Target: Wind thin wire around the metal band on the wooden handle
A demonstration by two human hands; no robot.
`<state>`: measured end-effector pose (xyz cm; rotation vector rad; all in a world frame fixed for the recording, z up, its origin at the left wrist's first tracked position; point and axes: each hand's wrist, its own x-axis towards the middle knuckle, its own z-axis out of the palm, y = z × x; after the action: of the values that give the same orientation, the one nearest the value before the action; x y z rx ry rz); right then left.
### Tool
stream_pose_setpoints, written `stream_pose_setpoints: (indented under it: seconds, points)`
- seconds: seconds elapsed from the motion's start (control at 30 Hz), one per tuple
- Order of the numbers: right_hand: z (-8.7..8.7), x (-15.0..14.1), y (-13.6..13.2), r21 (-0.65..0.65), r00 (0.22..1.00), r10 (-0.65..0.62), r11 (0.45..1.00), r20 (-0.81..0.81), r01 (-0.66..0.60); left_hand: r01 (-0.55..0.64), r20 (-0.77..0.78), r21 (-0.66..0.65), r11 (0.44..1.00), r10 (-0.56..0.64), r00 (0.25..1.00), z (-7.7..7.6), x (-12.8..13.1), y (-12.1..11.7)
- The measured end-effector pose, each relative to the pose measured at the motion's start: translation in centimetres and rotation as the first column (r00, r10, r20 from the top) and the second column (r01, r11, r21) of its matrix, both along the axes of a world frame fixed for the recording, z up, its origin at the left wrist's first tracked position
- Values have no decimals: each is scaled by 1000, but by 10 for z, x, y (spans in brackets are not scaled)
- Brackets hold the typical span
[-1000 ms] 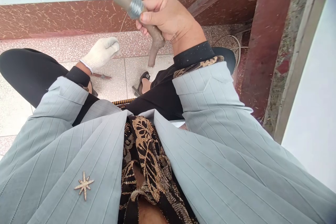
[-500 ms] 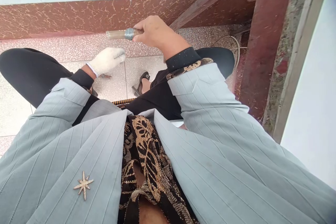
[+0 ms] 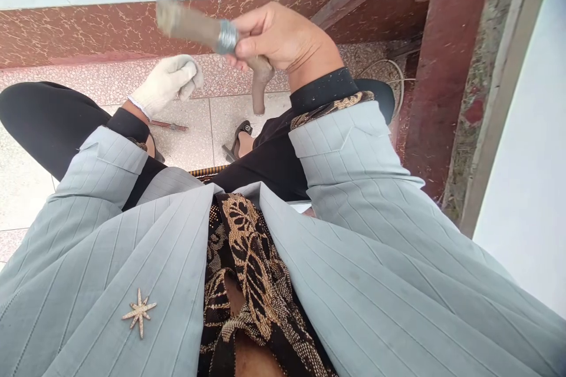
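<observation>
Hands (image 3: 165,85) apart, the right (image 3: 283,38) gripping the bent stick (image 3: 197,26).

Pale grey-blue jacket (image 3: 375,247) with fine pinstripes and broad folded cuffs; black inner sleeves (image 3: 322,91) edged in gold pattern. Starburst brooch (image 3: 140,313) on the left chest. Black top (image 3: 250,247) with gold leafy designs, black trousers (image 3: 48,126), dark heeled shoe (image 3: 241,132) with round ornament, off-white knitted glove (image 3: 154,89) on the left hand (image 3: 174,78).

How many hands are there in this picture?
2. The left hand, wearing a pale glove, is curled above the floor. The right hand, bare, grips a brownish stick with a silvery band around it.
</observation>
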<state>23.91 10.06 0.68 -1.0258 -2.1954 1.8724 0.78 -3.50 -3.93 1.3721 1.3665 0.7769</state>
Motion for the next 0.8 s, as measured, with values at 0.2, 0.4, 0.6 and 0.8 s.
stream_pose_setpoints:
  seconds: [0.2, 0.4, 0.6, 0.8]
  points:
    - [-16, -12, 0, 39, 944, -320, 945, -80, 324, 112, -97, -90, 990, -121, 988, 3, 15, -6]
    - [-19, -23, -6, 209, 943, -307, 938, 129, 277, 143, -265, -14, 990, -142, 954, -2, 19, -3]
    - [-25, -25, -7, 488, 854, 15, 815, 521, -313, 188, -410, -42, 981, -189, 892, 1, 21, -1]
    - [-31, -22, -4, 4, 684, 399, 862, 611, -506, 226, -448, -65, 972, -231, 863, 17, 10, -2]
